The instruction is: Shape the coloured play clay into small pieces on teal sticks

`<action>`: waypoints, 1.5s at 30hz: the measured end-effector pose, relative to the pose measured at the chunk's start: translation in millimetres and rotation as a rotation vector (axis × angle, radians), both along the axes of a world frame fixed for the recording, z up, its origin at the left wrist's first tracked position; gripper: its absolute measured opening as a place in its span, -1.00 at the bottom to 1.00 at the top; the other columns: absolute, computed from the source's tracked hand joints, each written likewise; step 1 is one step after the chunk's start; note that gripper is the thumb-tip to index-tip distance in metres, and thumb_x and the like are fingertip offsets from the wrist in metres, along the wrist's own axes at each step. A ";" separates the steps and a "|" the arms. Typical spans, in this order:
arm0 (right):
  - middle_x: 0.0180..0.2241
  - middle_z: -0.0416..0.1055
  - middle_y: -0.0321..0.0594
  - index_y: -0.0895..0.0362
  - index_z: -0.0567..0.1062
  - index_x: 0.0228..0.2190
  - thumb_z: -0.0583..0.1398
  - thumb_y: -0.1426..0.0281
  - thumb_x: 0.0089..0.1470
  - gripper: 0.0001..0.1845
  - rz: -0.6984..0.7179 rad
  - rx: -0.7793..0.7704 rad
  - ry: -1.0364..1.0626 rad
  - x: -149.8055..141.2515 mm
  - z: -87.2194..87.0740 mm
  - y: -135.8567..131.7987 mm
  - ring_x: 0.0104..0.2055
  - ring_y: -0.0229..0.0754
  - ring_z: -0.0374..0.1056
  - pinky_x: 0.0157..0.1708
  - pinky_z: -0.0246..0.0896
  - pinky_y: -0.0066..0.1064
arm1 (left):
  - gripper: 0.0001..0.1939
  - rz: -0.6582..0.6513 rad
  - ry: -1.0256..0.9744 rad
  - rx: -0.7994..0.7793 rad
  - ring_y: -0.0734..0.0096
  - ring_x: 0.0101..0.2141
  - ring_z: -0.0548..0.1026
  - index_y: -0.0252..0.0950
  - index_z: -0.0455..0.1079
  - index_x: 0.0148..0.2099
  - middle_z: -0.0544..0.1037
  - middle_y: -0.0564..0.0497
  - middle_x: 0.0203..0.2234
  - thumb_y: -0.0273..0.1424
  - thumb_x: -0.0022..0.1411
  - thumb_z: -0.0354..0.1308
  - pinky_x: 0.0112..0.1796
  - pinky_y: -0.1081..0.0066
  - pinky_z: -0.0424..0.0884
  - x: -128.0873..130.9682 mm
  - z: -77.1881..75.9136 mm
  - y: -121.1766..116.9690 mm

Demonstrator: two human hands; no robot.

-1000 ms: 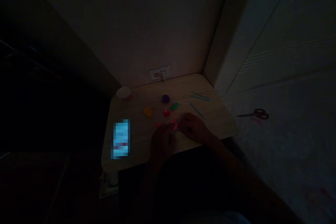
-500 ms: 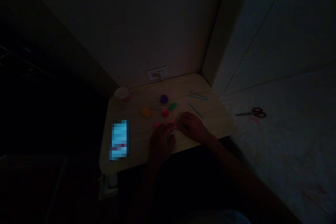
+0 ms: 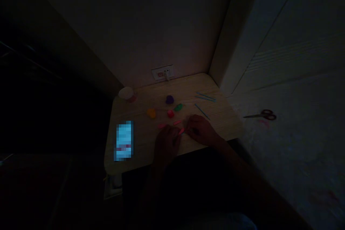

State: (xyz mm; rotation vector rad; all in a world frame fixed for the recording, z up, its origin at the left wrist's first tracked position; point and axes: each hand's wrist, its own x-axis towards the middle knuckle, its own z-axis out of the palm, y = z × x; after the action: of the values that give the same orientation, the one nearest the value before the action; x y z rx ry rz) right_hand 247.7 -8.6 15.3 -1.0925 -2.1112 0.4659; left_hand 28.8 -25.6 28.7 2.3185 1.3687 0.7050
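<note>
Between my two hands is a small elongated pink piece of what looks like modelling clay (image 3: 181, 131). My left hand (image 3: 166, 144) has its fingers closed on it from the left. My right hand (image 3: 201, 129) is pinched at the piece's right side; what its fingertips hold is too dark to make out. Just beyond my fingers lies a pink strip (image 3: 177, 123), and another pink piece (image 3: 162, 126) rests by my left fingers. Farther back are a red lump (image 3: 170, 114), a green lump (image 3: 178, 107), a purple lump (image 3: 169, 99) and an orange lump (image 3: 151, 113).
Thin blue sticks (image 3: 202, 111) lie on the right of the small wooden table (image 3: 145, 151). A lit phone (image 3: 124, 141) lies on the left, a cup (image 3: 126, 93) behind it. A wall socket (image 3: 163, 73) is at the back. Scissors (image 3: 262, 115) lie on the floor, right.
My fingers have shifted slightly around the pink piece, which now shows more clearly between them. The view sways a little; the other things stay in place on the table.
</note>
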 end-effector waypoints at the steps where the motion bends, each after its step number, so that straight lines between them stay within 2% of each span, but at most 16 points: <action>1: -0.33 0.44 -0.17 0.08 0.54 -0.36 0.27 0.43 0.17 -0.95 0.000 -0.001 0.026 0.6 1.0 -0.1 -0.20 -0.05 0.34 -0.16 0.24 -0.24 | -0.85 -0.002 -0.009 0.002 0.16 -0.09 0.51 -0.21 0.48 -0.02 0.55 -0.07 -0.14 -0.40 0.39 0.15 0.00 0.17 0.45 -0.3 0.2 -0.2; 5: -0.35 0.44 -0.19 0.08 0.52 -0.38 0.27 0.40 0.17 -0.93 -0.029 -0.030 0.120 3.2 5.3 -0.5 -0.22 -0.07 0.36 -0.17 0.24 -0.25 | -0.85 0.004 -0.035 -0.006 0.16 -0.07 0.51 -0.20 0.49 -0.02 0.55 -0.06 -0.12 -0.40 0.37 0.18 0.01 0.18 0.45 0.1 1.5 -0.1; 19: -0.29 0.50 -0.16 0.06 0.57 -0.32 0.25 0.41 0.23 -0.92 -0.007 -0.020 0.029 3.8 3.9 1.1 -0.15 -0.04 0.38 -0.09 0.27 -0.18 | -0.82 0.082 -0.139 -0.003 0.19 -0.10 0.51 -0.24 0.49 -0.12 0.56 -0.06 -0.18 -0.54 0.35 0.09 0.02 0.16 0.46 0.1 -6.3 5.6; 23: -0.27 0.51 -0.13 0.08 0.60 -0.30 0.26 0.42 0.24 -0.92 -0.011 0.006 -0.017 2.3 2.1 0.5 -0.14 -0.03 0.38 -0.09 0.28 -0.18 | -0.79 0.088 -0.127 -0.005 0.16 -0.07 0.51 -0.24 0.50 -0.04 0.56 -0.08 -0.14 -0.53 0.33 0.12 0.04 0.14 0.46 -0.2 -7.2 5.2; 30: -0.29 0.50 -0.14 0.07 0.62 -0.31 0.25 0.41 0.29 -0.86 -0.019 0.041 -0.091 0.9 -1.1 0.4 -0.17 -0.06 0.36 -0.13 0.25 -0.23 | -0.74 0.059 -0.115 0.022 0.18 -0.07 0.48 -0.22 0.54 -0.02 0.50 -0.08 -0.14 -0.53 0.34 0.10 0.07 0.13 0.46 1.2 -5.0 4.4; 35: -0.33 0.48 -0.14 0.07 0.62 -0.36 0.24 0.43 0.29 -0.83 -0.038 0.077 -0.101 -0.3 -0.7 0.6 -0.19 -0.05 0.34 -0.16 0.22 -0.23 | -0.62 -0.042 -0.128 0.097 0.14 0.10 0.42 -0.23 0.47 0.12 0.50 -0.12 0.06 -0.60 0.33 0.06 0.21 0.03 0.34 1.8 -2.5 1.1; 38: -0.34 0.48 -0.15 0.08 0.61 -0.37 0.25 0.44 0.28 -0.83 -0.030 0.083 -0.094 -0.3 -0.3 0.9 -0.20 -0.05 0.33 -0.17 0.22 -0.24 | -0.58 -0.102 -0.119 0.089 0.16 0.08 0.42 -0.23 0.44 0.15 0.51 -0.11 0.03 -0.62 0.34 0.01 0.20 0.06 0.36 2.1 -3.1 -0.4; 45: -0.32 0.49 -0.14 0.08 0.61 -0.36 0.23 0.41 0.30 -0.82 -0.030 0.071 -0.101 0.5 0.7 1.1 -0.19 -0.05 0.34 -0.16 0.22 -0.23 | -0.55 -0.105 -0.129 0.049 0.16 0.11 0.40 -0.23 0.45 0.16 0.46 -0.13 0.05 -0.64 0.31 0.01 0.20 0.07 0.37 3.5 -3.6 1.8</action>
State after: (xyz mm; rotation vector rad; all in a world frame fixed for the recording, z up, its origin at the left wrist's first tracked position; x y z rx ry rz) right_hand 248.2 -7.5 16.0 -1.1266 -2.1785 0.3250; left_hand 32.3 -23.8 25.1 2.3185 1.1767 0.8481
